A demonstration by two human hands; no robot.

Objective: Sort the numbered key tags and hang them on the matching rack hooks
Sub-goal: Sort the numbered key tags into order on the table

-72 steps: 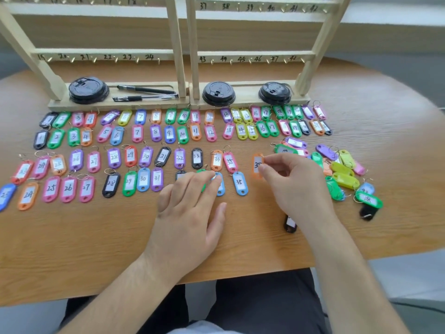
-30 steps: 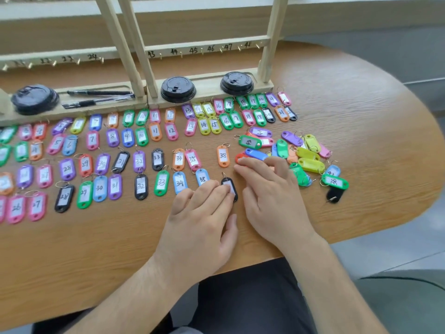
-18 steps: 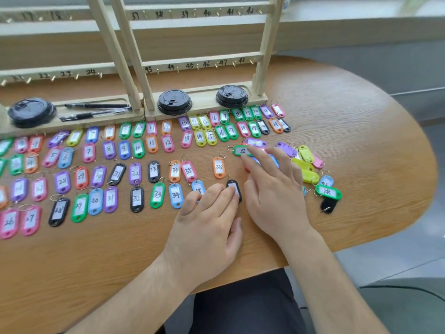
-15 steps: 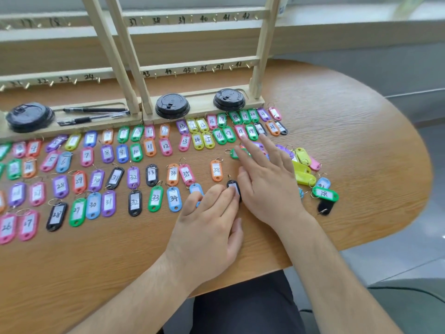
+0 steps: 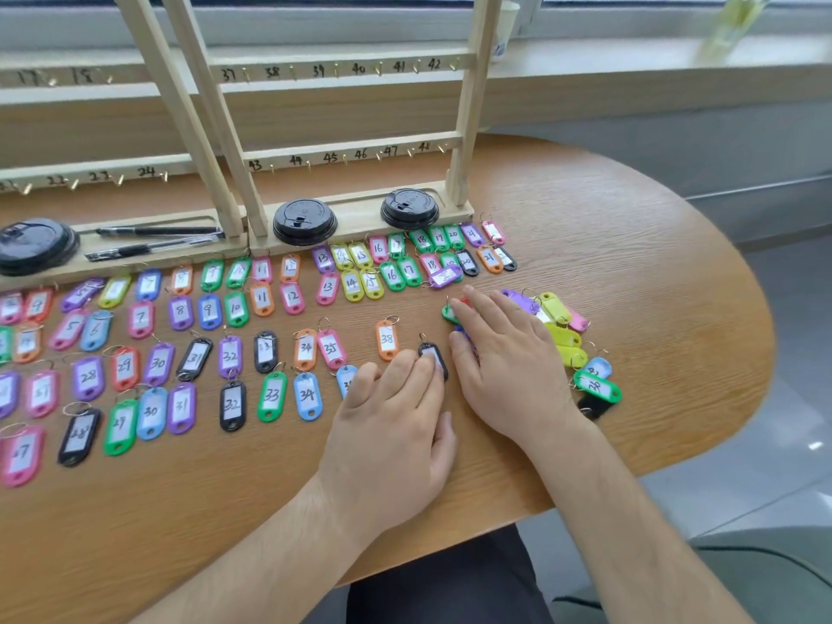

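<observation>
Currently the left hand [image 5: 391, 425] is lying flat on the tabletop [image 5: 653, 272], fingers straight and close together, gripping nothing. Its fingertips are covering the lower part of a black tag [image 5: 433, 353], whose number is hidden. The right hand [image 5: 508, 371] is resting palm down just beside it, fingers straight and slightly spread, likewise holding nothing. It is covering part of a loose pile [image 5: 562, 335] of tags in yellow, purple, pink, green and blue near the tabletop's right edge, and a green tag and a red one are peeking out at its fingertips. Just left of the black tag, an orange tag 38 [image 5: 387, 340] is sitting a little apart from its neighbours. The sorted key tags [image 5: 236, 308] are lying in rows across the tabletop, running from low numbers near the rack's base to 33, 34 and 35 in the nearer rows, with many numbers appearing twice. The wooden rack [image 5: 351, 153] is standing at the far side, its hooks showing 37 to 42 on one rail and 43 onward on the rail below. Three black cup lids [image 5: 305, 220] and two pens [image 5: 157, 231] are sitting on its base.
</observation>
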